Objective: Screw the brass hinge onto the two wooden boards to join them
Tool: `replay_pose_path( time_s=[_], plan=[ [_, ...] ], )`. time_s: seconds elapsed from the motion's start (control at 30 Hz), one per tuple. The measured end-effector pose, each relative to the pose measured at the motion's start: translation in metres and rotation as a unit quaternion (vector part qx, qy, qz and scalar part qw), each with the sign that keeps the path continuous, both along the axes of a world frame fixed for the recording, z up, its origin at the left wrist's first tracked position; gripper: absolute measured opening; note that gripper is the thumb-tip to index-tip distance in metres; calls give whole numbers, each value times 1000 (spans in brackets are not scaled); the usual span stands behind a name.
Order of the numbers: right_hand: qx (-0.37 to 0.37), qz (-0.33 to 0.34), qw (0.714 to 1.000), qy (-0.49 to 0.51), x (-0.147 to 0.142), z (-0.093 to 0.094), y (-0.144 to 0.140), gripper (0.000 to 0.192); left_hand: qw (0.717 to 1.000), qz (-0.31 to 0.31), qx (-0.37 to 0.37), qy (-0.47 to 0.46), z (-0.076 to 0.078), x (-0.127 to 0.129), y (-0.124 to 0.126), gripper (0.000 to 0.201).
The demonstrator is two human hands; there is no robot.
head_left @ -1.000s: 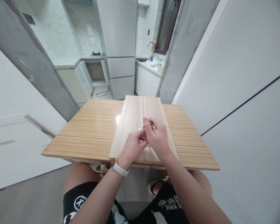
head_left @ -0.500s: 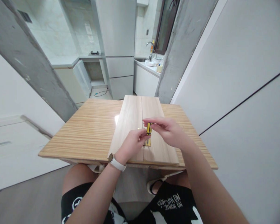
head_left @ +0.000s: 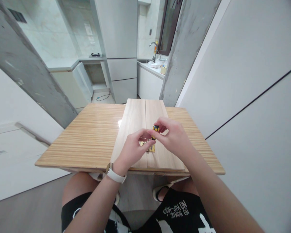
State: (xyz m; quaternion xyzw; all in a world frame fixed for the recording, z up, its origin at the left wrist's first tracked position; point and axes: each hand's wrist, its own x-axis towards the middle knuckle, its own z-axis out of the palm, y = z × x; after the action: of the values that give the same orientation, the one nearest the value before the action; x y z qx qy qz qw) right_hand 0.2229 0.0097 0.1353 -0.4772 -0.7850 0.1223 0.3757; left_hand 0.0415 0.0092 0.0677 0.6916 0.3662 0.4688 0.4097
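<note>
I see a square table [head_left: 87, 142] of striped, glossy wood laminate, and on it two pale, smooth planks [head_left: 140, 119] laid side by side. Across their seam lies a small flat brass hinge [head_left: 151, 148]. Just above it my right hand [head_left: 174, 139] pinches a stubby yellow-and-black screwdriver [head_left: 155, 131], held upright. My left hand [head_left: 131, 150], fingers curled narrow, touches the tool's lower end.

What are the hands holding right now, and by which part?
The right hand pinches a small yellow-and-black screwdriver by its handle; the left hand fingertips touch its lower end, above the brass hinge.
</note>
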Motion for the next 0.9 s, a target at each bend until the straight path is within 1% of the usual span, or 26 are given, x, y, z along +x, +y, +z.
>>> replay_pose_path(
  time_s=[0.1, 0.17, 0.23, 0.3, 0.37, 0.43, 0.53, 0.6, 0.63, 0.7, 0.77, 0.83, 0.9],
  plan=[
    [24, -53, 998, -26, -6, -3, -1, 34, 1000, 21, 13, -3, 6, 6, -3, 23],
    [35, -78, 996, -38, -11, -5, -2, 40, 999, 29, 15, 3, 7, 9, -3, 18],
    [42, -97, 993, -51, -14, -6, -3, 42, 999, 33, 14, 7, 7, 11, -2, 13],
    [33, -102, 992, -70, -14, -4, -4, 40, 999, 33, 19, 10, 6, 10, 0, 7],
    [7, -72, 994, -82, -10, 2, -5, 31, 999, 33, 31, 24, 6, 9, 1, 8],
    [-26, -4, 997, -75, -3, 11, -6, 17, 998, 28, 39, 40, 8, 7, 2, 11],
    [-60, 108, 991, -54, 9, 25, -5, 24, 998, 7, 35, 52, 9, 6, 3, 14],
    [-72, 155, 983, -61, 14, 31, -2, 27, 998, -4, 27, 55, 9, 5, 5, 15],
    [-76, 164, 981, -68, 15, 33, -1, 27, 998, -11, 21, 55, 8, 5, 6, 16],
    [-78, 160, 981, -80, 15, 33, 1, 26, 998, -32, 10, 52, 8, 3, 8, 19],
    [-68, 138, 984, -90, 12, 32, 2, 26, 997, -56, 5, 49, 8, 1, 9, 22],
    [-53, 115, 986, -106, 9, 30, 2, 24, 997, -68, 4, 47, 8, -1, 9, 24],
    [-36, 81, 988, -125, 7, 27, 2, 16, 997, -69, -2, 39, 9, -3, 8, 25]
  ],
)
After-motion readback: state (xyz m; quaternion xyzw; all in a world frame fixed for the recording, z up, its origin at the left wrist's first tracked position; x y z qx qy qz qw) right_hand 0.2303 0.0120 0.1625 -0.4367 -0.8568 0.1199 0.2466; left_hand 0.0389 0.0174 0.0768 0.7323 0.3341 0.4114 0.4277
